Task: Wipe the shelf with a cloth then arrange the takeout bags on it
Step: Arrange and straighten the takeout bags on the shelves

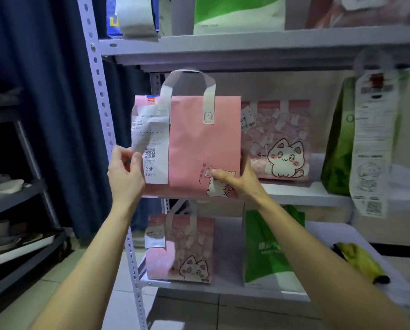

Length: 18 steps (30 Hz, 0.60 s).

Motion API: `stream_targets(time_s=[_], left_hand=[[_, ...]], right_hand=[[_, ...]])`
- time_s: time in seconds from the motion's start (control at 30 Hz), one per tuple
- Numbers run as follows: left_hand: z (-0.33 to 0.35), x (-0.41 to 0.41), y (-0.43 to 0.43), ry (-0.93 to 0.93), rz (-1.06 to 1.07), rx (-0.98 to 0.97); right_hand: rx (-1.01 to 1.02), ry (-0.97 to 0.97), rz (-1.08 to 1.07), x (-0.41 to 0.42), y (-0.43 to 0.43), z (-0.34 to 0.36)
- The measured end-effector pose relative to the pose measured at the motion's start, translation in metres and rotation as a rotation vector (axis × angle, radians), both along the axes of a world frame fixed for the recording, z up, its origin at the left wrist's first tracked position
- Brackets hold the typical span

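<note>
The plain pink bag [199, 148] has off-white handles [210, 101] and a white cartoon cat outlined in dark lines at its lower corner. Its receipt [151, 144] is white with black print and a black square code. The patterned pink bag [277, 139] behind it is strewn with small white slips around a white cat with blushing cheeks. The bag beside that [337, 144] is green. The shelf [246, 44] is pale grey and the curtain [44, 91] is dark blue.

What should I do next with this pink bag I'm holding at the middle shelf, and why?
Probably set the pink bag down onto the middle shelf, beside the cat-print bag. The left hand pinches its receipt edge, the right hand grips its lower corner, its base is level with the shelf's front, and the spot left of the cat-print bag looks free.
</note>
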<state>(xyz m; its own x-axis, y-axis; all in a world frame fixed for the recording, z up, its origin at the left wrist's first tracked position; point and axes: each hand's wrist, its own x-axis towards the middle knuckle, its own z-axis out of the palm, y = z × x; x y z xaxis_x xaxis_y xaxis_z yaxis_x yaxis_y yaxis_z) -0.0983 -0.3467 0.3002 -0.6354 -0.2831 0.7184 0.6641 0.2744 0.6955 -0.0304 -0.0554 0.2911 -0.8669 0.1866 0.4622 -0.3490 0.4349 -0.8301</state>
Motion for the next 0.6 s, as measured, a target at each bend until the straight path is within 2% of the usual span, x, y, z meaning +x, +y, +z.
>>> stream_targets(time_s=[0.07,0.13,0.27,0.43,0.53,0.6], left_hand=[[0.005,0.005,0.019,0.019,-0.068,-0.015],[0.009,0.008,0.036,0.029,-0.138,-0.025],[0.015,0.012,0.083,0.020,-0.278,-0.025],[0.019,0.001,0.127,-0.134,-0.515,0.077],[0.009,-0.019,0.147,-0.249,-0.479,0.085],[-0.002,-0.032,0.157,-0.291,-0.397,-0.019]], right_hand=[[-0.005,0.027,-0.028,0.023,0.015,0.006],[0.037,0.076,-0.162,0.042,0.029,0.009],[0.149,0.306,-0.367,0.072,0.058,0.012],[0.166,0.531,-0.529,0.105,0.079,0.029],[0.204,0.563,-0.622,0.123,0.087,0.036],[0.223,0.550,-0.683,0.132,0.092,0.035]])
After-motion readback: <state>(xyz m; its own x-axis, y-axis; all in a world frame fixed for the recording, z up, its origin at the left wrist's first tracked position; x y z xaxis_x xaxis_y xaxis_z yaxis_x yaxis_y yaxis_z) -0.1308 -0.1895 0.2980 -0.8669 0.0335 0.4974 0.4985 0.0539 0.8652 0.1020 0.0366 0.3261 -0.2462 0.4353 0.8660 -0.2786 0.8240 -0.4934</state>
